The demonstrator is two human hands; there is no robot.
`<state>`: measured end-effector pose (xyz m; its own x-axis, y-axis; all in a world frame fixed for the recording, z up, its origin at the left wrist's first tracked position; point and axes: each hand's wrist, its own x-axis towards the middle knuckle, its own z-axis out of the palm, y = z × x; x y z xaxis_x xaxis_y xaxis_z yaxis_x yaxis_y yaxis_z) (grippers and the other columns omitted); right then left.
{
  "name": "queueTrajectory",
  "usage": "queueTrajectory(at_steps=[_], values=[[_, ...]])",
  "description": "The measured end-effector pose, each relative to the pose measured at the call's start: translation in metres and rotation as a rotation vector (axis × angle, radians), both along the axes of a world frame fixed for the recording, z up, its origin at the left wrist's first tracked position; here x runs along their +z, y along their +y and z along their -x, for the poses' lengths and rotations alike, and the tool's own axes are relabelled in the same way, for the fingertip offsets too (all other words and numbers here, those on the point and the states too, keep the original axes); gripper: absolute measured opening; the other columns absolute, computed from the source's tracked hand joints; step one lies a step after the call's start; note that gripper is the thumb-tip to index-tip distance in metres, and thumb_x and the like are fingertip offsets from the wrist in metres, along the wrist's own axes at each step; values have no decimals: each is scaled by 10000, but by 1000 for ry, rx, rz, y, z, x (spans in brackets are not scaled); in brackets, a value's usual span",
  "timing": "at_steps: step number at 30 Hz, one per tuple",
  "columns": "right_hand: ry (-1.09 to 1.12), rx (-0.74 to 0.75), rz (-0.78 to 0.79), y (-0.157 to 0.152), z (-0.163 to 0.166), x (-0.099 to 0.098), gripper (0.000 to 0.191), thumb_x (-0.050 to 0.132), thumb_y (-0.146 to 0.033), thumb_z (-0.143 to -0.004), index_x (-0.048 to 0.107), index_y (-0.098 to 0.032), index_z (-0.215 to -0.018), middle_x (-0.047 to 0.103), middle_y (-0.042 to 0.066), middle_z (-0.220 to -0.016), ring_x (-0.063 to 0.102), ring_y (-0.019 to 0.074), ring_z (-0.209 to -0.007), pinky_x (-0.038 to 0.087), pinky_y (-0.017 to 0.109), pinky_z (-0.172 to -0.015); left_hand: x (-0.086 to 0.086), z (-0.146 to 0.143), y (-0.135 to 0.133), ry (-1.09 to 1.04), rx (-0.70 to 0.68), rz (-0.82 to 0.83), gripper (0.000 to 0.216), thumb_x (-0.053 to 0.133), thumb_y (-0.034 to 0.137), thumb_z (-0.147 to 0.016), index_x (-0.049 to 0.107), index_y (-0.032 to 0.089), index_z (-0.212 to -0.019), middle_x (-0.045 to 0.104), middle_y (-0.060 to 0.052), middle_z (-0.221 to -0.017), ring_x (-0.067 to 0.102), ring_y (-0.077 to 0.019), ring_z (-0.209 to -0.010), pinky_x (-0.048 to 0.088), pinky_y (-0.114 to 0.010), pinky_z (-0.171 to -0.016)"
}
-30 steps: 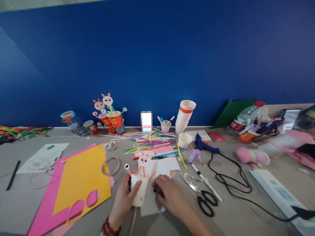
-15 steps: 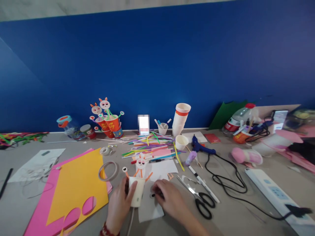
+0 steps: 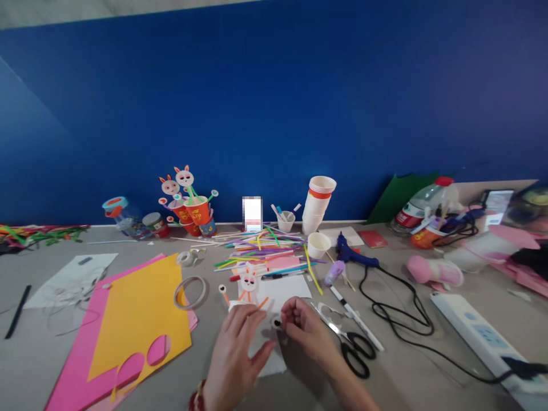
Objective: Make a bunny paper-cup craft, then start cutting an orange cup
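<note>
My right hand [image 3: 309, 332] pinches a small white paper disc [image 3: 276, 323] with a black mark on it. Beside it, my left hand [image 3: 240, 348] holds nothing, its thumb spread from the fingers, in front of the white paper cup. That cup is mostly hidden behind the left hand. A white rabbit face [image 3: 249, 281] with orange ears rises from the cup on an orange pipe cleaner. Two orange arms stick out: the left one ends in a round disc [image 3: 222, 290] with a black mark, while the right arm [image 3: 264, 302] has a bare tip.
Black-handled scissors [image 3: 357, 351], a white marker [image 3: 357, 319] and a blue glue gun [image 3: 353, 255] lie to the right, with a power strip [image 3: 471, 328] beyond. Yellow card [image 3: 141, 308] and a tape roll [image 3: 190, 293] lie left. Pipe cleaners [image 3: 265, 245] and stacked cups [image 3: 317, 208] are behind.
My left hand has let go of the cup and moved right, in front of it. My right hand has lifted the small disc up and slightly right. The view has shifted a little.
</note>
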<state>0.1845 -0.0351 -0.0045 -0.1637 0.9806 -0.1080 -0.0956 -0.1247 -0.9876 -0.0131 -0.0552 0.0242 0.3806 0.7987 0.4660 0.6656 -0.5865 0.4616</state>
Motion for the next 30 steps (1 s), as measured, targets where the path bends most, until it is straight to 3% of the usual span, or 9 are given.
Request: queueTrajectory(at_steps=[2, 7, 13, 24, 27, 30], values=[[36, -19, 9, -3, 2, 3, 186, 584, -176, -657, 536, -210, -833, 572, -33, -712, 550, 146, -641, 434, 261, -618, 3, -12, 1, 7, -47, 29, 352, 644, 248, -872, 571, 208, -1215, 648, -121, -1142, 620, -263, -1054, 539, -414, -915], [79, -51, 16, -9, 5, 9, 224, 586, -169, -633, 536, -219, -845, 571, -34, -702, 556, 157, -642, 445, 270, -624, 0, -24, 3, 0, -19, 55, 268, 595, 157, -881, 591, 205, -1145, 652, -112, -1088, 622, -267, -995, 544, -430, -874], [72, -108, -14, -11, 10, 6, 207, 623, -174, -673, 544, -215, -861, 571, -21, -736, 558, 164, -691, 450, 283, -667, -8, -24, 3, -2, -9, 49, 258, 580, 146, -892, 599, 215, -1141, 661, -98, -1051, 628, -263, -964, 555, -416, -838], [85, -75, -38, -17, 10, 3, 214, 727, -340, -754, 610, -201, -866, 624, 12, -792, 603, 181, -740, 488, 299, -709, -16, -19, 7, -55, -28, 55, 233, 564, 186, -912, 615, 221, -1136, 683, -100, -1057, 653, -248, -972, 574, -397, -842], [-7, -50, -42, -18, 1, -1, 203, 688, -374, -799, 615, -196, -866, 635, 19, -787, 611, 187, -739, 491, 299, -700, -19, -14, 7, -69, -27, 48, 249, 566, 203, -917, 604, 224, -1163, 677, -101, -1081, 648, -243, -1009, 568, -385, -868], [-255, -82, -99, -17, -18, -5, 181, 623, -379, -846, 612, -199, -849, 642, 29, -772, 613, 200, -721, 491, 305, -679, -19, -7, 6, -87, 1, 37, 256, 557, 193, -930, 588, 221, -1182, 669, -103, -1096, 640, -233, -1033, 558, -369, -887]])
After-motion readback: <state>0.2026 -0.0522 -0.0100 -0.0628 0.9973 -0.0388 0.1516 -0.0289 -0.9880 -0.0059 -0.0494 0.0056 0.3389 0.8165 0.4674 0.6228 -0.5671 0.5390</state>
